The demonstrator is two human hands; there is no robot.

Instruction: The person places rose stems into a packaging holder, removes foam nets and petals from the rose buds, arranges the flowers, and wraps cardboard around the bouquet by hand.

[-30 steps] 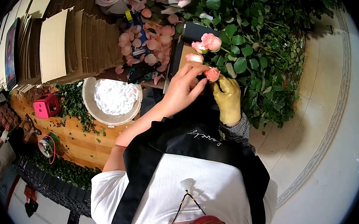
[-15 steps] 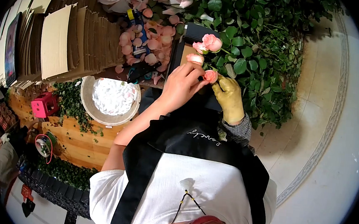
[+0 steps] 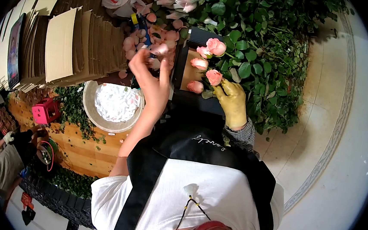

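Observation:
My left hand (image 3: 150,75), bare and blurred by motion, is over a heap of loose pink petals (image 3: 171,35). A blurred pink rose petal (image 3: 159,49) shows between its thumb and fingertips. My right hand (image 3: 232,100), in a yellow glove, is closed just below the head of a pink rose (image 3: 213,77); the stem is mostly hidden. Several more roses, among them a pale pink one (image 3: 215,46) and a lower one (image 3: 195,87), lie with their heads over an open black box (image 3: 180,67). Their stems point right into green leaves (image 3: 256,69).
Stacked cardboard sheets (image 3: 60,47) stand at left, with a phone (image 3: 15,50) against them. Below is a tub (image 3: 88,107) of white pieces. White-netted buds (image 3: 186,2) lie at the top. A pink stool (image 3: 46,110) and another person (image 3: 5,166) are at lower left.
My left hand has left the rose and swung left to the petals, uncovering another rose head at the box. My gloved right hand keeps its rose, shifted slightly left.

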